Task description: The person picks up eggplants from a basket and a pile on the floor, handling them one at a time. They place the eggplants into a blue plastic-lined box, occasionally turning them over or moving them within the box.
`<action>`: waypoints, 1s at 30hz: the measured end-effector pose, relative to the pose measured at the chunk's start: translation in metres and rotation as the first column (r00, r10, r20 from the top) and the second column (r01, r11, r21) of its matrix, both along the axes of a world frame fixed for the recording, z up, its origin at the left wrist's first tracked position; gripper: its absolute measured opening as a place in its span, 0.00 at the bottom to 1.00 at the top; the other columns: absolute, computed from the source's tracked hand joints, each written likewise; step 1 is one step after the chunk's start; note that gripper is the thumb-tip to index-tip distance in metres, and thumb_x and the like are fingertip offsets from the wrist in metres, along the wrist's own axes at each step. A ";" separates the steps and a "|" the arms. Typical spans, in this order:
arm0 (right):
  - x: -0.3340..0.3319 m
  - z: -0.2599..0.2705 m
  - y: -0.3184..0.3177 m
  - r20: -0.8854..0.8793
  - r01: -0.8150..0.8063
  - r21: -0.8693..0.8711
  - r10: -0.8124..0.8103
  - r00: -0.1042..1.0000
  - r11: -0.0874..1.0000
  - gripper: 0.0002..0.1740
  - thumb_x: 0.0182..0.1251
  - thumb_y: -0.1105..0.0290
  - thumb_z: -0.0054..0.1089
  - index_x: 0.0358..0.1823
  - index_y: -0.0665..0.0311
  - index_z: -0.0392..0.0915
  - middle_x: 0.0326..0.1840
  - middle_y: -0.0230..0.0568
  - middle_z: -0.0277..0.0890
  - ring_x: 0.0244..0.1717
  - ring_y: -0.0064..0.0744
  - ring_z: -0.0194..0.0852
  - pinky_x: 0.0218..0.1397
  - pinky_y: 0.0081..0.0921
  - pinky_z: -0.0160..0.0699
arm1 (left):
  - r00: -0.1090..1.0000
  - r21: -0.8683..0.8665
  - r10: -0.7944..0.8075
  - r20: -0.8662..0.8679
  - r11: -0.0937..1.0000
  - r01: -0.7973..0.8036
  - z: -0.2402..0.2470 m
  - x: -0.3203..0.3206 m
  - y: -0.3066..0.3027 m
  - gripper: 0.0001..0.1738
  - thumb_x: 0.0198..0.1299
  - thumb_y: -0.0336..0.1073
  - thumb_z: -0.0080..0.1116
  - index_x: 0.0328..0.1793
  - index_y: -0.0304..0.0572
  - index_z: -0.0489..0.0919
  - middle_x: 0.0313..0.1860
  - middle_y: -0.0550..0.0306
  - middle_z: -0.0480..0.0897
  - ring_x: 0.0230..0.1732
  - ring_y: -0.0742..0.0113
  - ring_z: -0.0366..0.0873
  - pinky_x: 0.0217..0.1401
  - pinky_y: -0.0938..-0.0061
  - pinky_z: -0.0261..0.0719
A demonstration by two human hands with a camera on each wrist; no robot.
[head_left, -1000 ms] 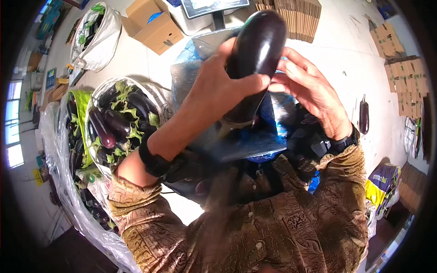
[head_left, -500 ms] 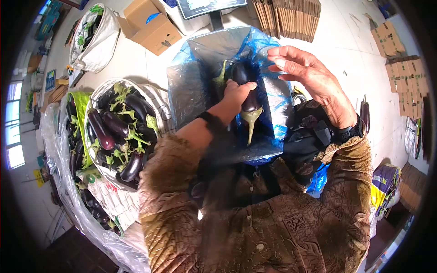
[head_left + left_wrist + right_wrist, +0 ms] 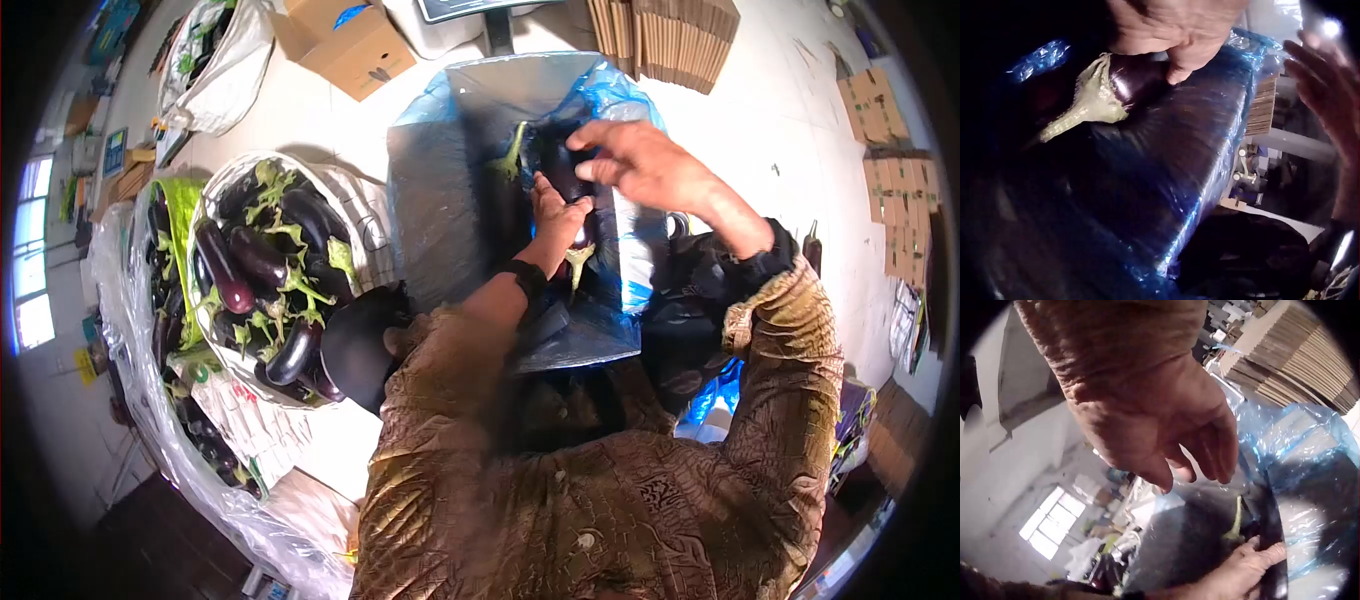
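Eggplant [image 3: 1138, 78] gripped in left hand [image 3: 553, 212]; right hand [image 3: 650, 165] loose, empty, at 2 o'clock; shoved down, stem [image 3: 1085, 103] may tear liner [image 3: 1179, 162].

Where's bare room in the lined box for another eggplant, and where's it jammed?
Free: left half of the lined box, bare liner between its left wall and the packed eggplants. Jammed: right side, where the left grip holds an eggplant and the right grip hovers above. The basket alongside is heaped full.
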State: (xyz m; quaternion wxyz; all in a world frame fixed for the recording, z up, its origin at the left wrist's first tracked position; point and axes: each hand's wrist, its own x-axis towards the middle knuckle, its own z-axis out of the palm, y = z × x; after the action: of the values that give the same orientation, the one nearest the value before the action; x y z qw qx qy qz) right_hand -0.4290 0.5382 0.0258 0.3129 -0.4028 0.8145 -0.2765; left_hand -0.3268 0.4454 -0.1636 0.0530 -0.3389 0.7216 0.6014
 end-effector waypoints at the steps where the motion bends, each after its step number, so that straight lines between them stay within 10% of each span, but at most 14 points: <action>1: 0.002 -0.014 -0.009 -0.180 -0.135 0.092 0.150 0.972 0.987 0.19 0.68 0.67 0.60 0.58 0.68 0.76 0.57 0.49 0.78 0.54 0.50 0.78 0.59 0.38 0.75 | 1.000 0.067 0.010 -0.012 0.998 -0.009 -0.029 -0.003 0.001 0.63 0.46 0.41 0.75 0.78 0.23 0.43 0.76 0.28 0.56 0.78 0.42 0.55 0.79 0.64 0.57; 4: 0.008 -0.050 -0.035 -0.147 -0.335 0.215 0.369 0.918 0.918 0.19 0.60 0.72 0.58 0.54 0.69 0.77 0.55 0.52 0.77 0.54 0.55 0.77 0.57 0.41 0.76 | 0.998 0.192 -0.058 -0.010 0.980 0.059 -0.103 0.000 0.013 0.71 0.40 0.47 0.78 0.78 0.19 0.41 0.77 0.31 0.57 0.78 0.48 0.56 0.80 0.68 0.54; 5: 0.007 -0.067 -0.041 -0.142 -0.400 0.244 0.440 0.886 0.884 0.20 0.58 0.71 0.58 0.53 0.68 0.78 0.54 0.51 0.77 0.54 0.56 0.77 0.56 0.42 0.76 | 0.984 -0.026 -0.153 0.095 0.987 0.156 -0.110 -0.001 0.022 0.71 0.40 0.50 0.77 0.79 0.25 0.41 0.77 0.35 0.59 0.78 0.50 0.59 0.80 0.70 0.55; 7: 0.013 -0.080 -0.046 -0.054 -0.436 0.425 0.503 0.862 0.793 0.19 0.56 0.67 0.59 0.51 0.63 0.80 0.55 0.47 0.77 0.57 0.50 0.75 0.59 0.43 0.73 | 0.966 0.150 -0.254 0.050 0.958 0.245 -0.049 0.017 0.004 0.63 0.40 0.52 0.75 0.79 0.33 0.53 0.75 0.38 0.65 0.76 0.50 0.61 0.80 0.71 0.54; 12: 0.002 -0.138 -0.011 -0.356 -0.472 0.289 0.551 0.755 0.833 0.23 0.50 0.62 0.63 0.51 0.54 0.82 0.53 0.33 0.77 0.66 0.34 0.65 0.68 0.42 0.59 | 0.834 -0.150 -0.541 0.111 0.820 0.552 0.020 0.020 -0.017 0.26 0.48 0.51 0.67 0.46 0.37 0.85 0.48 0.40 0.85 0.52 0.46 0.83 0.55 0.60 0.81; 15: -0.004 -0.101 -0.004 -0.247 -0.522 0.126 0.536 0.807 0.844 0.32 0.50 0.59 0.65 0.61 0.52 0.77 0.64 0.34 0.73 0.74 0.37 0.58 0.76 0.44 0.50 | 0.905 -0.302 -0.424 -0.027 0.867 0.397 0.140 0.048 -0.036 0.17 0.55 0.41 0.63 0.45 0.37 0.84 0.44 0.41 0.85 0.47 0.42 0.83 0.52 0.54 0.82; 17: 0.017 -0.078 -0.013 -0.147 -0.360 0.229 0.398 0.906 0.904 0.31 0.50 0.60 0.68 0.60 0.49 0.78 0.67 0.36 0.70 0.77 0.45 0.53 0.80 0.49 0.45 | 0.850 -0.473 -0.356 -0.388 0.869 0.148 0.170 0.070 -0.048 0.18 0.56 0.35 0.61 0.51 0.35 0.78 0.45 0.40 0.83 0.48 0.41 0.81 0.51 0.53 0.80; 20: 0.024 -0.084 -0.030 -0.283 -0.391 0.568 0.618 0.734 0.724 0.26 0.50 0.66 0.67 0.55 0.47 0.82 0.68 0.30 0.70 0.74 0.44 0.57 0.76 0.53 0.55 | 0.739 -0.650 -0.395 -0.545 0.756 -0.075 0.224 0.121 -0.101 0.22 0.59 0.34 0.62 0.59 0.36 0.77 0.49 0.42 0.83 0.50 0.47 0.83 0.54 0.61 0.81; 22: 0.025 -0.089 -0.032 -0.295 -0.408 0.571 0.642 0.708 0.712 0.26 0.49 0.68 0.67 0.55 0.47 0.82 0.67 0.28 0.70 0.73 0.43 0.57 0.75 0.52 0.57 | 0.844 -0.505 -0.326 -0.426 0.860 0.077 0.243 0.166 -0.147 0.23 0.61 0.34 0.63 0.62 0.37 0.77 0.49 0.46 0.85 0.49 0.59 0.85 0.52 0.69 0.82; 27: 0.026 -0.082 -0.032 -0.319 -0.430 0.525 0.638 0.701 0.735 0.24 0.46 0.73 0.64 0.50 0.50 0.83 0.62 0.28 0.71 0.70 0.41 0.61 0.72 0.46 0.62 | 0.910 -0.285 0.331 -0.250 0.873 -0.396 0.179 0.274 -0.232 0.18 0.66 0.30 0.56 0.61 0.36 0.78 0.51 0.54 0.85 0.54 0.70 0.80 0.56 0.78 0.76; 30: 0.022 -0.100 -0.031 -0.324 -0.421 0.532 0.636 0.701 0.735 0.24 0.45 0.74 0.64 0.49 0.51 0.83 0.60 0.30 0.73 0.67 0.41 0.63 0.70 0.43 0.65 | 0.925 -0.614 0.368 -0.092 0.711 -0.344 0.141 0.325 -0.261 0.16 0.59 0.27 0.60 0.55 0.31 0.81 0.43 0.45 0.86 0.45 0.61 0.86 0.50 0.73 0.80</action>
State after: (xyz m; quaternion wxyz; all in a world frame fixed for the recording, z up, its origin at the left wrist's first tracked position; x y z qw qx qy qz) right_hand -0.4068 0.5074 -0.0745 0.2439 -0.6036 0.7496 0.1197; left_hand -0.0017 0.1842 -0.0224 -0.1646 -0.4809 0.7982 0.3233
